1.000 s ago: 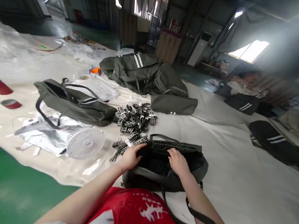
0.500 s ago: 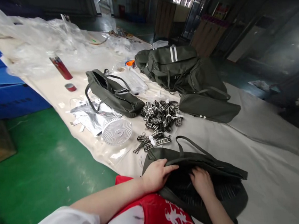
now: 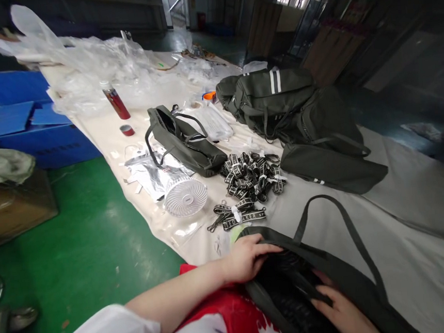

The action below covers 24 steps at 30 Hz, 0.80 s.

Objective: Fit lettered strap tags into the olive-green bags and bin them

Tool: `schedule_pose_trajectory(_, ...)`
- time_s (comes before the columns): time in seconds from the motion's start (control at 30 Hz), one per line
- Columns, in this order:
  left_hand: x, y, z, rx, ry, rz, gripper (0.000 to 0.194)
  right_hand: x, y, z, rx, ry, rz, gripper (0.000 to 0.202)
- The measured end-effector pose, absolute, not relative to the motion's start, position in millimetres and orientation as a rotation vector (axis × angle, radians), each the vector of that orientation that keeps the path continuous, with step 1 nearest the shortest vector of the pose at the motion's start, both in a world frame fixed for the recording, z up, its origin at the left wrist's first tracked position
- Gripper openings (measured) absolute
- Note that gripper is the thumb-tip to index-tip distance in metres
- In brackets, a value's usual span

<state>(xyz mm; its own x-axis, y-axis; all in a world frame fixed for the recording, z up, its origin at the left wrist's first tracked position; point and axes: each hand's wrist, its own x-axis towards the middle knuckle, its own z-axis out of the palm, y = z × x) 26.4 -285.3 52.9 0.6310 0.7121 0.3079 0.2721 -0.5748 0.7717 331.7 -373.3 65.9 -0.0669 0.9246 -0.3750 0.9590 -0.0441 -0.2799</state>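
A dark green bag lies open at the table's near edge, its mouth turned toward me and one strap looping up behind it. My left hand grips the bag's rim at its left end, fingers closed on the fabric. Inside the opening on the right, my right hand is closed on a dark strip of the bag's edge or lining; some of its fingers are hidden. Bundled black straps with white lettering lie just beyond my left hand, with a larger heap of straps behind them.
A white fan, a silver pouch and another green bag lie further off. More green bags are piled at the back right. A red bottle, its cap and clear plastic occupy the far left.
The near bag's mouth has spread wider and its strap has risen into a tall loop. My right hand has moved right and down. The view has shifted, so everything sits further right.
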Motion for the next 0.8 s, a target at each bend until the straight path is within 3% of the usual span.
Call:
schedule_pose_trajectory(0.2,44.0,-288.9,31.0,2.153,0.807,0.618,0.053,323.8,-340.1,19.8,1.934,2.055,-0.511,0.017)
schedule_pose_trajectory(0.37,25.4,-278.0,34.8,1.808,0.643,0.852,0.029,328.9,-331.3,21.4,1.898,2.126,-0.526,0.018)
schedule_pose_trajectory(0.53,1.1,-259.6,2.6,1.262,1.094,0.967,0.027,329.1,-333.2,22.3,1.968,2.116,-0.536,0.013)
schedule_pose_trajectory(0.8,-23.7,-265.5,-53.6,1.254,1.296,0.754,0.022,333.4,-346.4,18.0,2.126,2.067,-0.615,0.028)
